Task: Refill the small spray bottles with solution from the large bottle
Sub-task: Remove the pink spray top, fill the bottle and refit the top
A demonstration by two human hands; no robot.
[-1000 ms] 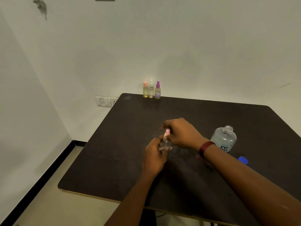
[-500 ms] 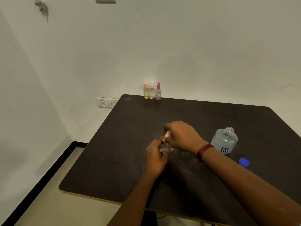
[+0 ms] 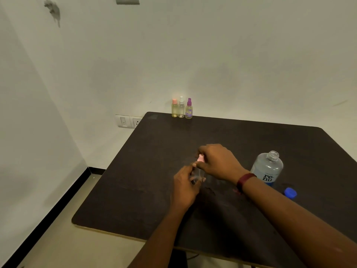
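Small clear spray bottle [image 3: 198,173] stands near the middle of the frame, upright or nearly so, over the dark table [image 3: 150,171]; whether its base touches the tabletop cannot be told. The left hand [image 3: 184,187] comes in from the bottom centre, its fingers curled round the bottle's body. The right hand [image 3: 218,162] reaches in from the lower right, its fingertips pinching the pink spray top [image 3: 201,158] at the bottle's neck; a dark red wristband [image 3: 245,180] circles that wrist.

At the right of the frame, just beyond the right forearm, the large bottle [image 3: 267,168] stands upright with its mouth uncapped. Its blue cap [image 3: 290,192] lies on the table just below and right of it.

At the table's far edge, upper centre, three small spray bottles stand touching in a row: a pink-topped bottle [image 3: 174,108], a white-topped bottle [image 3: 181,107] and a purple-topped bottle [image 3: 189,109]. A wall socket [image 3: 128,121] sits to their lower left.
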